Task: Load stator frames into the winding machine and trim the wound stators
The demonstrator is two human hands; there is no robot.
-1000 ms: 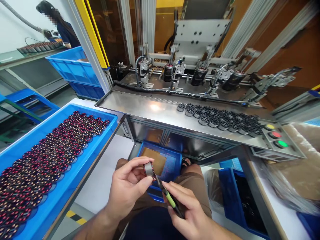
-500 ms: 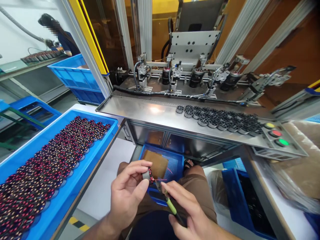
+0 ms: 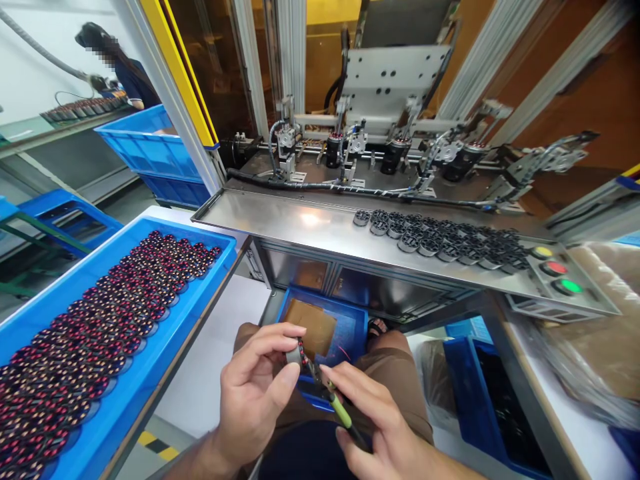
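Note:
Between the thumb and fingers of my left hand (image 3: 257,387) is a small wound motor stator (image 3: 295,355), a grey ring with red wire on its face. My right hand (image 3: 383,417) is wrapped round cutting pliers (image 3: 341,410) with green and black handles. The plier jaws lie right at the stator's wire side; whether they touch it I cannot tell. Below the hands, a blue bin (image 3: 353,320) on the floor holds a piece of brown cardboard (image 3: 313,328) and a loose bit of red wire.
At left, a blue tray (image 3: 227,248) is packed with wound stators. Unwound black cores (image 3: 440,239) stand on the metal ledge (image 3: 280,215) before a winding machine, beside coloured buttons (image 3: 567,287). A person (image 3: 133,80) works at a far bench. Another blue bin (image 3: 490,400) stands lower right.
The red wire end that stuck out from the stator past the plier jaws is gone from there. Both hands keep nearly the same place, and the view has shifted slightly.

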